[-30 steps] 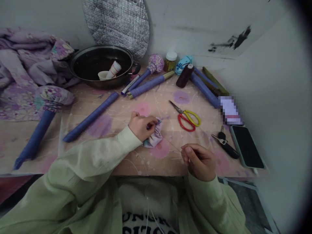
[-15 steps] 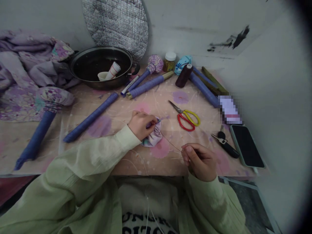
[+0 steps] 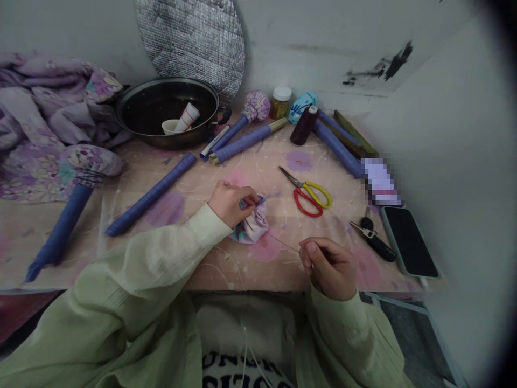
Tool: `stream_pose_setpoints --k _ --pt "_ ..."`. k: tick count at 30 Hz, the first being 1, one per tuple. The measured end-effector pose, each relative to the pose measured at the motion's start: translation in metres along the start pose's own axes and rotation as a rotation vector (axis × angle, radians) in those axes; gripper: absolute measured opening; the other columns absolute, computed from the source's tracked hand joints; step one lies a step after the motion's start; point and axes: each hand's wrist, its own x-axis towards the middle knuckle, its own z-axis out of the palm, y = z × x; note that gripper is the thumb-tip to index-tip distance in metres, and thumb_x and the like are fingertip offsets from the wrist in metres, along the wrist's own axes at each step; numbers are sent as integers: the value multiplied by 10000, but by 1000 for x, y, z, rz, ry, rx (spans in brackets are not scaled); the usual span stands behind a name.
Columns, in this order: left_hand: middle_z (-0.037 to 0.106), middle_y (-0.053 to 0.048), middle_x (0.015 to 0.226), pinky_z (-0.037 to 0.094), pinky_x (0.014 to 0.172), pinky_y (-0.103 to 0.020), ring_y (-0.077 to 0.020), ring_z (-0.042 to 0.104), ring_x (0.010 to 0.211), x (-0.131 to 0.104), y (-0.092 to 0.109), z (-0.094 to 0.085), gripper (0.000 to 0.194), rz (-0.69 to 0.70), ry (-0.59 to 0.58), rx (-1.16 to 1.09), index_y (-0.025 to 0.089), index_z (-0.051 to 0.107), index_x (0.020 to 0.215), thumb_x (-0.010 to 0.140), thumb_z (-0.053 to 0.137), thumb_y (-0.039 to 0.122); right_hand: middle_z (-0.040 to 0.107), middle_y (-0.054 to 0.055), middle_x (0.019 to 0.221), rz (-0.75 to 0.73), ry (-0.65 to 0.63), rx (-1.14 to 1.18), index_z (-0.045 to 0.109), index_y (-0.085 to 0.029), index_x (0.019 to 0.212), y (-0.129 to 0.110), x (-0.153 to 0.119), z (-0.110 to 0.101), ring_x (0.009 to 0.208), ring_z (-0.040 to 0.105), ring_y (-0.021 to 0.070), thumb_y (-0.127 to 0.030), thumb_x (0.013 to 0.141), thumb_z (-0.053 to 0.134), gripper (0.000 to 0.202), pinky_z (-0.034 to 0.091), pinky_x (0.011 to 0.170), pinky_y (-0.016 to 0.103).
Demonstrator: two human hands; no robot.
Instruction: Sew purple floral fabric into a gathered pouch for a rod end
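A small gathered bundle of flowered cloth [image 3: 254, 226] lies on the pink table cover. My left hand [image 3: 233, 203] is closed on its upper left part, thumb and fingers pinched together. A thin dark thread [image 3: 283, 242] runs from the bundle to my right hand [image 3: 328, 265], whose thumb and forefinger pinch its end. Whether a needle is there is too small to tell. Scissors [image 3: 309, 195] with one red and one yellow handle lie beyond my right hand, blades slightly apart. A dark thread spool [image 3: 304, 126] stands tilted farther back.
Blue-wrapped rods [image 3: 151, 195] and a cloth-headed stick [image 3: 60, 231] lie left. A black pan [image 3: 169, 137] holds a cup. Keys [image 3: 374, 240] and a phone [image 3: 410, 242] lie right. A jar [image 3: 280, 102] stands behind.
My left hand has shifted slightly left on the bundle. My right hand has moved a little left, and the thread between them hangs at a slightly changed angle.
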Motion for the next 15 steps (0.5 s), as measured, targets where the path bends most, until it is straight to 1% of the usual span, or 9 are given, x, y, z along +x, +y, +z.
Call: stream_pose_setpoints --k 3,6,9,12,15 --pt "705 38 691 397 735 -263 -128 661 686 -1 -1 0 44 23 31 -30 198 579 757 723 575 226 486 -39 435 -2 16 11 678 -165 750 2 0 0 357 433 70 -268 770 622 119 307 329 196" --pt "702 31 695 417 692 -230 -122 662 679 0 -1 0 45 39 17 -47 189 573 741 711 590 217 490 -40 441 -4 1 28 681 -169 763 3 0 0 360 439 67 -245 776 618 100 305 331 192" --pt "705 24 706 426 720 -245 -134 663 693 3 -2 -1 58 61 -25 -32 190 592 760 714 591 224 487 -39 439 -13 5 27 679 -165 765 0 0 -2 358 440 68 -246 776 619 102 307 333 195" --pt "716 8 758 426 767 -285 -165 664 766 7 -4 -2 101 91 -72 -4 202 628 807 731 564 223 470 -41 427 -18 51 28 672 -164 755 -4 2 -6 351 422 68 -265 775 620 115 287 328 194" --pt "712 4 733 446 730 -267 -154 665 730 9 -6 -4 119 68 -83 -71 200 639 799 724 548 215 456 -43 425 -30 113 57 667 -171 748 -7 5 -11 356 402 64 -272 774 620 115 262 335 194"
